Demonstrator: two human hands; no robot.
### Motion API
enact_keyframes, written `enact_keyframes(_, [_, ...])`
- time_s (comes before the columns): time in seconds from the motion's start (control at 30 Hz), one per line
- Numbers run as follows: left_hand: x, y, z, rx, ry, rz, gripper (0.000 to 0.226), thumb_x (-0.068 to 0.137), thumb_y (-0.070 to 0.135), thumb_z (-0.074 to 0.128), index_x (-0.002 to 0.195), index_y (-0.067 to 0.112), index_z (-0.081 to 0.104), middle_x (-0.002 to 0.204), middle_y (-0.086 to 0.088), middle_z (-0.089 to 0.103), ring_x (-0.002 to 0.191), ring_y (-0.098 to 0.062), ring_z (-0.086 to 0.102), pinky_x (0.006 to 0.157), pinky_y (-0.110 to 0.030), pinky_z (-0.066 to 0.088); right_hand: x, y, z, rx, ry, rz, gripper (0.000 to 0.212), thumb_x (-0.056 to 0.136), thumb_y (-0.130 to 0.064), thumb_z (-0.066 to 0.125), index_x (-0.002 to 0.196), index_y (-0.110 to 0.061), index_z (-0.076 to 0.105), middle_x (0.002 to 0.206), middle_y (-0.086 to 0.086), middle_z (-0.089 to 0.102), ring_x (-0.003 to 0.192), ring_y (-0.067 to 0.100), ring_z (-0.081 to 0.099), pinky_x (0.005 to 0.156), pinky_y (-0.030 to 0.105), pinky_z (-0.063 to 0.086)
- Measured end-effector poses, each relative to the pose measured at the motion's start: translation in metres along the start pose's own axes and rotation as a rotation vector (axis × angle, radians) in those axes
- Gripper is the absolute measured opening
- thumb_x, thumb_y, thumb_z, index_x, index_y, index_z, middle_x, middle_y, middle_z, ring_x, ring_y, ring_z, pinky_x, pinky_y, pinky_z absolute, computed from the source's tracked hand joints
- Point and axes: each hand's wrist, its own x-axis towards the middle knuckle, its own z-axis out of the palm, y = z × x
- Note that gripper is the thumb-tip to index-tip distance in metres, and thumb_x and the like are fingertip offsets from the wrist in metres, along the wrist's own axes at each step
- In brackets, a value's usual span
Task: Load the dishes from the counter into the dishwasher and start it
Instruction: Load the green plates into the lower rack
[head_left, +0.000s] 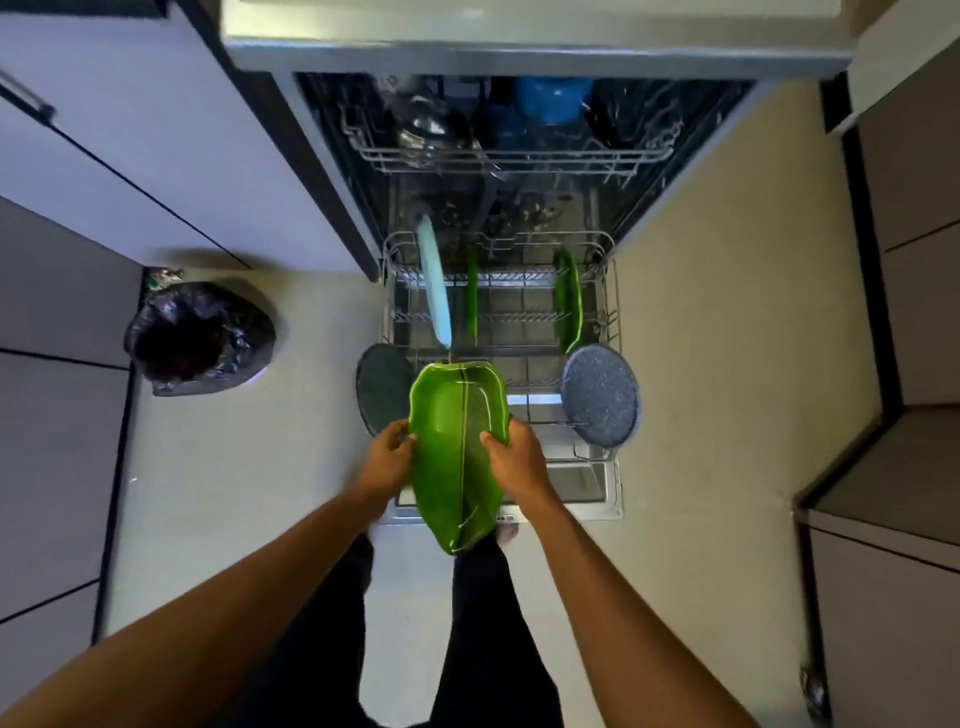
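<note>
While standing at the 6 o'clock end of the open dishwasher (327, 171), holds the green leaf dish (457, 452) face up and lengthwise over the near end of the pulled-out lower rack (613, 312), not yet in any slot. Grips it with 2 hands, probably because of its length: left hand (387, 457) pinching the 9 o'clock edge, right hand (514, 457) with thumb on top and fingers clamped under the 3 o'clock edge. Likely needs to tip it onto its edge, judging by 3 dishes already upright between tines toward 12 o'clock: pale blue plate (435, 286), slim green plate (472, 296), second leaf dish (569, 301). Has a dark grey plate (382, 384) leaning at the rack's 9 o'clock side and a speckled grey plate (600, 395) at 3 o'clock, pointing to a free lane down the middle. Shows a partly filled upper rack (509, 156) at 12 o'clock and a lined bin (200, 338) at 9 o'clock.
</note>
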Motion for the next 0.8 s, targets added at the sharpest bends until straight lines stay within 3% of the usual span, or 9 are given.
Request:
enact_keyframes(0.13, [0.001, -0.009, 0.055, 0.089, -0.082, -0.088, 0.026, 0.100, 0.002, 0.044, 0.120, 0.013, 0.056, 0.089, -0.011, 0.065, 0.068, -0.020, 0.062, 0.052, -0.025, 0.052, 0.023, 0.038, -0.045, -0.082, 0.002, 0.008, 0.023, 0.094, -0.017, 0.057, 0.116, -0.016, 0.066, 0.108, 0.012, 0.071, 0.099, 0.032, 0.066, 0.086, 0.039, 0.052])
enact_keyframes(0.27, [0.022, -0.027, 0.093, 0.509, -0.147, -0.002, 0.032, 0.094, 0.014, 0.057, 0.125, 0.017, 0.063, 0.109, -0.009, 0.071, 0.100, -0.028, 0.067, 0.082, -0.031, 0.050, 0.059, 0.062, -0.083, -0.123, 0.131, 0.006, 0.023, 0.101, -0.018, 0.053, 0.119, -0.009, 0.064, 0.111, 0.018, 0.070, 0.102, 0.037, 0.065, 0.083, 0.038, 0.047])
enact_keyframes(0.43, [0.065, -0.040, 0.132, 0.750, -0.282, 0.122, 0.025, 0.096, 0.020, 0.055, 0.118, 0.018, 0.066, 0.115, -0.008, 0.070, 0.108, -0.026, 0.065, 0.087, -0.028, 0.048, 0.123, 0.082, -0.108, -0.120, 0.322, -0.025, 0.026, 0.102, -0.016, 0.050, 0.122, -0.007, 0.065, 0.116, 0.019, 0.068, 0.108, 0.037, 0.063, 0.080, 0.034, 0.041])
enact_keyframes(0.53, [0.102, -0.060, 0.152, 0.832, -0.328, 0.147, 0.025, 0.095, 0.024, 0.056, 0.119, 0.023, 0.064, 0.120, -0.003, 0.068, 0.113, -0.023, 0.064, 0.094, -0.029, 0.049, 0.161, 0.098, -0.112, -0.157, 0.434, -0.029, 0.024, 0.103, -0.017, 0.049, 0.116, -0.008, 0.066, 0.106, 0.015, 0.069, 0.097, 0.034, 0.063, 0.070, 0.029, 0.033])
enact_keyframes(0.6, [0.117, -0.070, 0.160, 0.901, -0.326, 0.190, 0.029, 0.094, 0.022, 0.057, 0.123, 0.022, 0.062, 0.128, -0.002, 0.064, 0.118, -0.023, 0.060, 0.095, -0.026, 0.044, 0.180, 0.105, -0.109, -0.197, 0.484, -0.049, 0.022, 0.101, -0.026, 0.051, 0.108, -0.012, 0.066, 0.095, 0.007, 0.067, 0.087, 0.029, 0.063, 0.067, 0.030, 0.038])
enact_keyframes(0.67, [0.132, -0.077, 0.170, 0.969, -0.347, 0.248, 0.035, 0.095, 0.024, 0.056, 0.129, 0.021, 0.059, 0.135, -0.003, 0.059, 0.122, -0.023, 0.057, 0.098, -0.027, 0.042, 0.199, 0.114, -0.103, -0.297, 0.514, -0.091, 0.023, 0.098, -0.034, 0.056, 0.107, -0.015, 0.065, 0.099, 0.006, 0.069, 0.091, 0.031, 0.066, 0.068, 0.036, 0.048])
enact_keyframes(0.8, [0.154, -0.091, 0.187, 1.030, -0.400, 0.315, 0.036, 0.097, 0.034, 0.052, 0.131, 0.025, 0.059, 0.136, -0.001, 0.059, 0.123, -0.022, 0.056, 0.105, -0.032, 0.043, 0.209, 0.124, -0.085, -0.529, 0.480, -0.064, 0.029, 0.094, -0.018, 0.060, 0.122, -0.010, 0.059, 0.117, 0.014, 0.061, 0.107, 0.036, 0.058, 0.075, 0.044, 0.050])
